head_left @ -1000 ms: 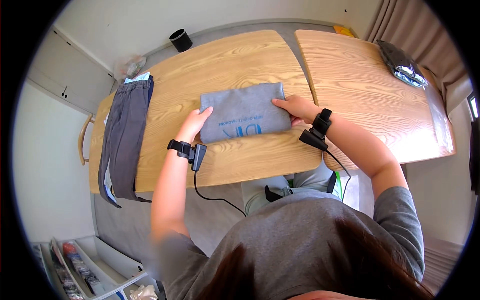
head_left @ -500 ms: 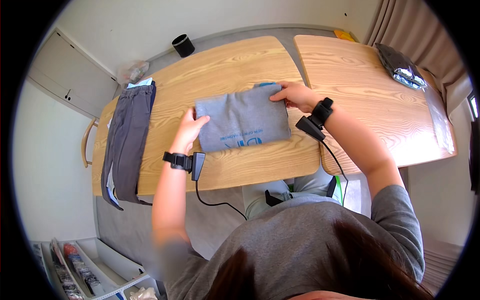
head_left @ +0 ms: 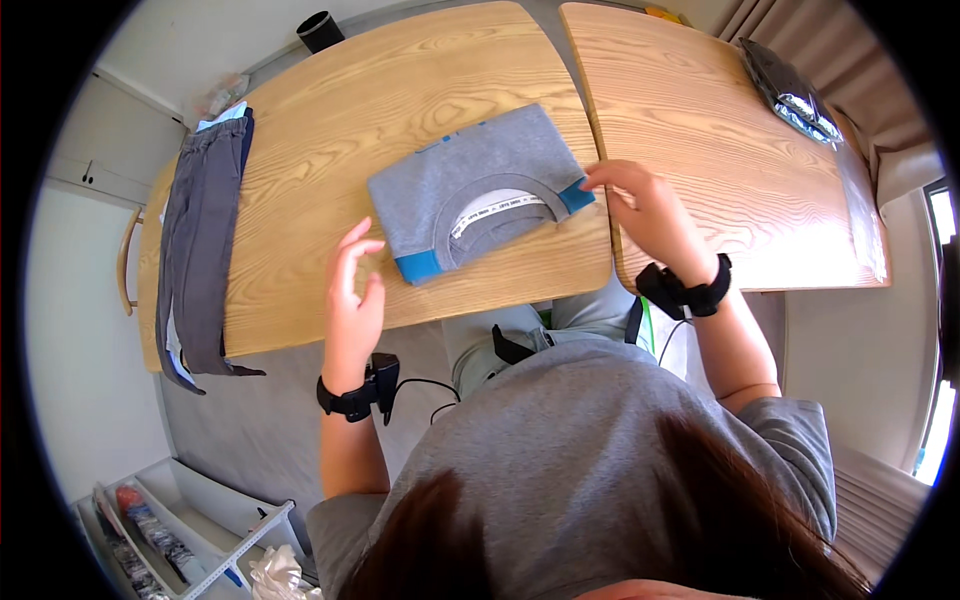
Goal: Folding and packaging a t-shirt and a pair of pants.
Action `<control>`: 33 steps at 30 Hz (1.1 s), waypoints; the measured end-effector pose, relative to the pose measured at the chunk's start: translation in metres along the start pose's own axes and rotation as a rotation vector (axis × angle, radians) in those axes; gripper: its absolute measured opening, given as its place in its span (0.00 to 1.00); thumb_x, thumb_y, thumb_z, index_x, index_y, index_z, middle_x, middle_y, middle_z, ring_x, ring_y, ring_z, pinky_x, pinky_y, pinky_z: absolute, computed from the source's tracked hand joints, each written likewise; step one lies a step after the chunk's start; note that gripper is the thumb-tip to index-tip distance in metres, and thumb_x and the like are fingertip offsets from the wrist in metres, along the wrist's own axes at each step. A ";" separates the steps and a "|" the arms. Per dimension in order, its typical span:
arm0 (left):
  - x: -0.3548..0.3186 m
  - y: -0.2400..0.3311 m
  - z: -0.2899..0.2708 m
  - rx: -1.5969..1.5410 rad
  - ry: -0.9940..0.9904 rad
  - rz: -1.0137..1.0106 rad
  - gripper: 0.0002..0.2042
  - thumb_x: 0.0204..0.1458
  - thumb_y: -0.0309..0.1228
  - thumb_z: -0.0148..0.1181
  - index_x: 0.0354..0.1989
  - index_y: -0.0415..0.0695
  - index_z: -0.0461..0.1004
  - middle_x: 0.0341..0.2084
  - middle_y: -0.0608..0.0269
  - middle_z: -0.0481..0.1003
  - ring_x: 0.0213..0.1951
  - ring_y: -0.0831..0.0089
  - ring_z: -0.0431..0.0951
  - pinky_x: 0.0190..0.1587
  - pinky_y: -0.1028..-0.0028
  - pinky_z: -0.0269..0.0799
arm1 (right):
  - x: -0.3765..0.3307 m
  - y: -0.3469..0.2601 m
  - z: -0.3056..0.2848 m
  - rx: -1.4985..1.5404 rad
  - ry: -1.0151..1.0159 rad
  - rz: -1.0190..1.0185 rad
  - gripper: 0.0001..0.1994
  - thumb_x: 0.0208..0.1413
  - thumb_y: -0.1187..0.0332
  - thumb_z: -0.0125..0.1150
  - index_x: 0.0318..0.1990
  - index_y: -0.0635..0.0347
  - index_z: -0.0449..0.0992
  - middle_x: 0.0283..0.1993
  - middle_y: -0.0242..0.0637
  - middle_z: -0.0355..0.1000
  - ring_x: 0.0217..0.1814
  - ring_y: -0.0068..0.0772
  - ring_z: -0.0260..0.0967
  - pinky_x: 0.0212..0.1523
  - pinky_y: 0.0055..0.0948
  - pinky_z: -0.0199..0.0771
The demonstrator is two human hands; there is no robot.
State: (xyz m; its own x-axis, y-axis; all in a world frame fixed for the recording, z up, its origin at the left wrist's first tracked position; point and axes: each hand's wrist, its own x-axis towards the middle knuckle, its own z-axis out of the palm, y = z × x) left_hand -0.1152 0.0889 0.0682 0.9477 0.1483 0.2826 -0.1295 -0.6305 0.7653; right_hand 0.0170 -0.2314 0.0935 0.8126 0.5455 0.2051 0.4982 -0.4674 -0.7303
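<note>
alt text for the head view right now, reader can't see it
A folded grey fabric top with blue shoulder patches lies on a light wooden table, its round neckline toward the person. The open left hand is near its left edge, the right hand at its blue right corner. Dark grey elastic-waisted trousers lie along the table's left end.

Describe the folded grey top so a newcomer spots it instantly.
Start with the left wooden table. Near its front edge, between the person's left hand and right hand, lies the folded grey top. Unlike the long dark trousers at the table's left end, it is a compact rectangle with a round neckline and blue patches at its near corners.
</note>
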 end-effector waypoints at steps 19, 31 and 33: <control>0.008 0.015 0.069 0.610 -0.301 0.041 0.37 0.47 0.35 0.59 0.65 0.42 0.49 0.65 0.40 0.39 0.64 0.37 0.38 0.64 0.50 0.41 | -0.002 0.028 -0.055 0.276 -0.174 0.099 0.14 0.56 0.66 0.56 0.48 0.62 0.73 0.45 0.41 0.73 0.49 0.34 0.70 0.51 0.26 0.67; 0.019 0.016 0.082 0.633 -0.348 -0.002 0.38 0.47 0.31 0.54 0.67 0.44 0.44 0.67 0.46 0.34 0.65 0.39 0.35 0.65 0.49 0.35 | -0.177 0.253 -0.324 -0.396 0.668 0.698 0.13 0.46 0.70 0.61 0.40 0.67 0.75 0.32 0.38 0.75 0.34 0.27 0.72 0.41 0.23 0.69; 0.022 0.022 0.087 0.646 -0.352 -0.041 0.38 0.46 0.30 0.54 0.67 0.43 0.43 0.67 0.46 0.34 0.65 0.39 0.35 0.65 0.50 0.35 | -0.201 0.306 -0.366 -0.585 0.763 0.780 0.14 0.43 0.66 0.61 0.38 0.62 0.77 0.38 0.45 0.75 0.42 0.39 0.73 0.44 0.32 0.71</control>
State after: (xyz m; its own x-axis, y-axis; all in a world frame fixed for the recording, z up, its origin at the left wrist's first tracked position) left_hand -0.0718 0.0123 0.0413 0.9997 -0.0030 -0.0247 0.0032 -0.9690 0.2471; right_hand 0.1170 -0.7387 0.0674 0.8236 -0.4708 0.3163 -0.2967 -0.8329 -0.4672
